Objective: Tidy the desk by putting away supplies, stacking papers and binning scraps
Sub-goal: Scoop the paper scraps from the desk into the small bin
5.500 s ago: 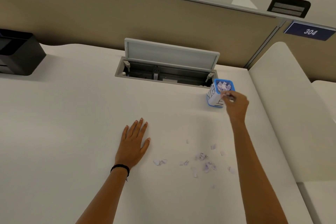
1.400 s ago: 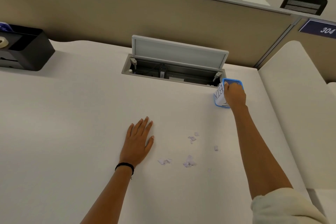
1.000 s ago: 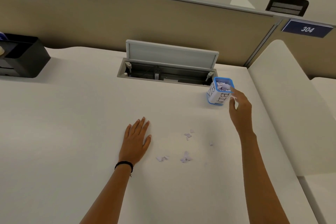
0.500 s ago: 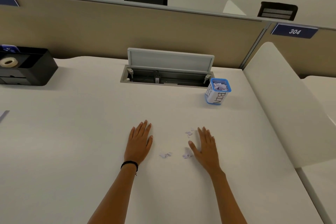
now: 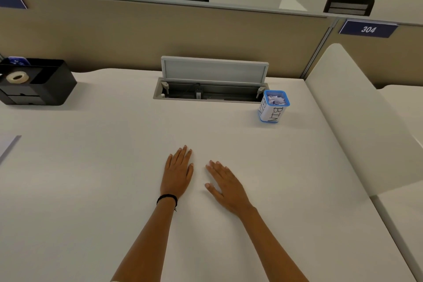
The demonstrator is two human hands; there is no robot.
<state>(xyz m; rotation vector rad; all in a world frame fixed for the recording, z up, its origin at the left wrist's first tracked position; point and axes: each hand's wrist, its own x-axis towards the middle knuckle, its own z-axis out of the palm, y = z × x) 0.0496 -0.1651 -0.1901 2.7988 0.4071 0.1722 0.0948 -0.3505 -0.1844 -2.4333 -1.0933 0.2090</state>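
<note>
- Counter [image 5: 91,178]: broad white top that runs back to a tan partition [image 5: 114,34].
- Cable hatch [image 5: 214,71]: set in the counter at back centre, grey lid propped upright, trough open below it.
- Black organiser [image 5: 52,84]: far left, at the back of the counter.
- Left hand [image 5: 177,174]: flat on the counter, palm down, fingers straight and close together, holding nothing. Black band [image 5: 167,198] at the wrist.
- Right hand [image 5: 225,186]: just beside the left, not touching it. Palm down, fingers straight and slightly spread, angled toward the left hand. Nothing held in view.
- Bin [image 5: 273,112]: small square cup, blue rim and base, white label lettered "BIN" on two faces. Upright at the right end of the hatch, well apart from both hands.
- Sheet of paper [image 5: 8,145]: only a corner shows at the left edge, flat on the counter.
- Paper scraps [image 5: 275,100]: crumpled white and pale lilac bits heaped inside the bin, close to the rim.
- Roll of tape [image 5: 17,76]: lying in the organiser's top compartment.
</note>
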